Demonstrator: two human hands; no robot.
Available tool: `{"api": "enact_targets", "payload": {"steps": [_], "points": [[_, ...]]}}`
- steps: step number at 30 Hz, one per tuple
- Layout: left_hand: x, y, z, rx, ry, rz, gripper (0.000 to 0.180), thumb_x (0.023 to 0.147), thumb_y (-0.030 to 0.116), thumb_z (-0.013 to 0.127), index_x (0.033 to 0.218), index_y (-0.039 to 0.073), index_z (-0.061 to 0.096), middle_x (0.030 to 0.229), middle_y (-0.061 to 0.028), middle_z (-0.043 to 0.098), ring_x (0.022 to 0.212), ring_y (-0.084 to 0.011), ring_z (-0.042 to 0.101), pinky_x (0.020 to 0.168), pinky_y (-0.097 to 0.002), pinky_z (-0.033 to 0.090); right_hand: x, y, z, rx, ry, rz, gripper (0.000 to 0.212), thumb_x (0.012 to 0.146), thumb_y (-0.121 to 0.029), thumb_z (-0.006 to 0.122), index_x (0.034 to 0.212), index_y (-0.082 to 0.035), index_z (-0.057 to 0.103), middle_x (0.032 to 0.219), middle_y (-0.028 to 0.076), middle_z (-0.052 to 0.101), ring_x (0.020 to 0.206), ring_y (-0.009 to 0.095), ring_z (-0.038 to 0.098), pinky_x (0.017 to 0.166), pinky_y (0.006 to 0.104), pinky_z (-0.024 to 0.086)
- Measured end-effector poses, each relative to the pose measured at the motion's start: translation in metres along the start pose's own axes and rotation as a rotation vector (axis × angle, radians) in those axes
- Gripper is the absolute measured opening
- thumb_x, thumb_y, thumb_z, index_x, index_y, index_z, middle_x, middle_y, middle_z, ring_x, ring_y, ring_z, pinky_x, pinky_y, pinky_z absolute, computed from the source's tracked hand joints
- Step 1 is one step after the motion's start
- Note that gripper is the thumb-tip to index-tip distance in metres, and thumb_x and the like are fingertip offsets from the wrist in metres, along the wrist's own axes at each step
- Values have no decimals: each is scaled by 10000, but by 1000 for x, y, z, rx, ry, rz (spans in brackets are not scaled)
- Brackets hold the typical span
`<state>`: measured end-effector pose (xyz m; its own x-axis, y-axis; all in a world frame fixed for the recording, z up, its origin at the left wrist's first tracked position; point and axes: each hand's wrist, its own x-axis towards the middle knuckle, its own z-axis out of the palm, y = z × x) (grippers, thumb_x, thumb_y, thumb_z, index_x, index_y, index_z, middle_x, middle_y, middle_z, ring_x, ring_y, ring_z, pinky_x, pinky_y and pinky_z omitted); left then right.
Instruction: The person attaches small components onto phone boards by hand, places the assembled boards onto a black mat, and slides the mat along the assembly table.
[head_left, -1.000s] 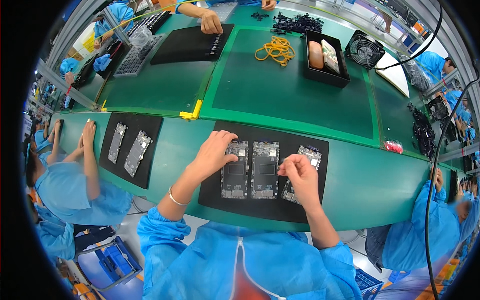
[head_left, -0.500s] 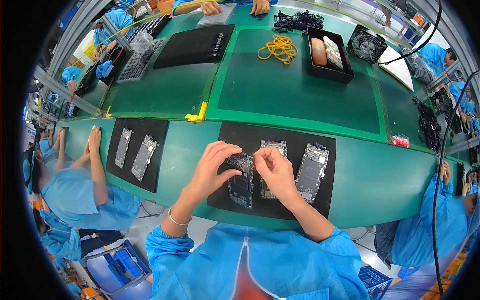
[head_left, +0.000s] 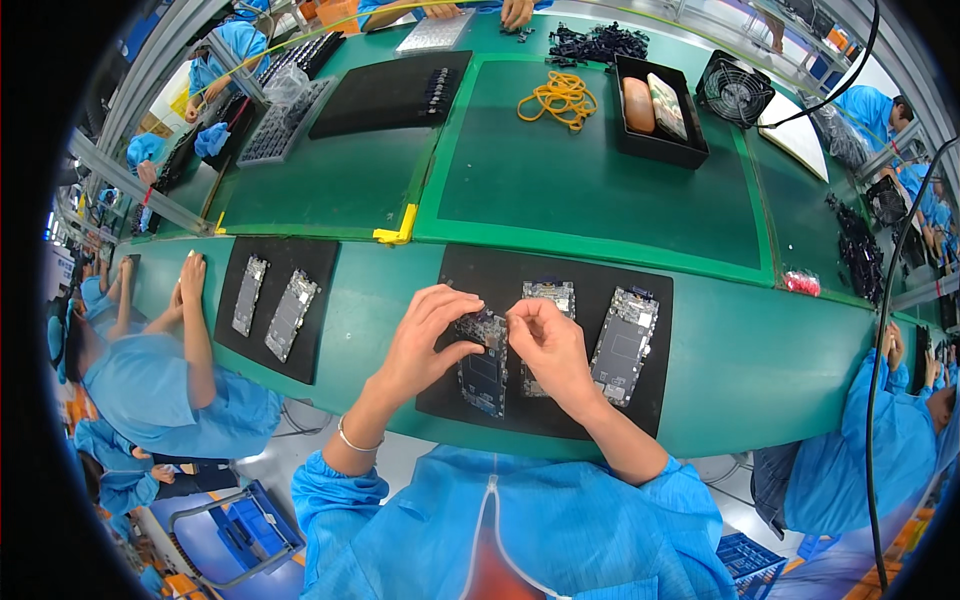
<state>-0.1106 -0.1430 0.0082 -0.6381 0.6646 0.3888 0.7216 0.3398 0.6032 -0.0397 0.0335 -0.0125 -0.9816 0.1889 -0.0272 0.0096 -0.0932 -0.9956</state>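
On a black mat point(head_left: 480, 264) in front of me lie several phone-like circuit boards with dark rectangular centres. My left hand point(head_left: 420, 335) curves its fingers and thumb around the upper end of the leftmost circuit board point(head_left: 483, 385), gripping its edges. At that board's upper right corner, my right hand point(head_left: 555, 350) is closed in a pinch; whatever sits between the fingertips is hidden. The middle circuit board point(head_left: 548, 291) is partly covered by my right hand. Just right of that hand, the third circuit board point(head_left: 622, 348) lies tilted and untouched.
A second mat point(head_left: 318, 270) with two boards lies left, near a co-worker's arms point(head_left: 190, 300). Beyond my mat are yellow bands point(head_left: 558, 97), a black box point(head_left: 660, 150) with items, a fan point(head_left: 735, 85) and dark small parts point(head_left: 597, 43). A black cable point(head_left: 873, 400) hangs at right.
My hands stay almost still at the leftmost board, with only a slight shift of the fingers. The boards keep their places.
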Motion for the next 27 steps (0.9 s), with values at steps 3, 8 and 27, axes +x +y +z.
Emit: {"api": "enact_targets", "payload": {"steps": [3,8,27], "points": [[1,1,2,-20,-7,41,541,613,99,784,1111,79,574,1130,-64,575,1075,-298,487,957,-418,404,5,7,-6,78,-8,41,93,911,-71,527,949,14,531,824,31,592,727,67,568,665,210,477],[24,-7,12,-30,-86,-160,517,633,78,749,1115,63,563,1108,-97,563,1081,-305,482,942,-391,409,-2,8,-26,195,73,106,94,915,-84,523,954,1,524,836,60,606,741,111,609,701,239,512],[-61,-13,17,-525,-59,-796,762,785,209,652,1423,88,252,1420,-116,335,1252,-240,341,998,-428,310,-21,-1,-421,-1609,875,-303,104,822,-85,587,916,-44,567,863,99,593,762,257,597,651,343,496]]}}
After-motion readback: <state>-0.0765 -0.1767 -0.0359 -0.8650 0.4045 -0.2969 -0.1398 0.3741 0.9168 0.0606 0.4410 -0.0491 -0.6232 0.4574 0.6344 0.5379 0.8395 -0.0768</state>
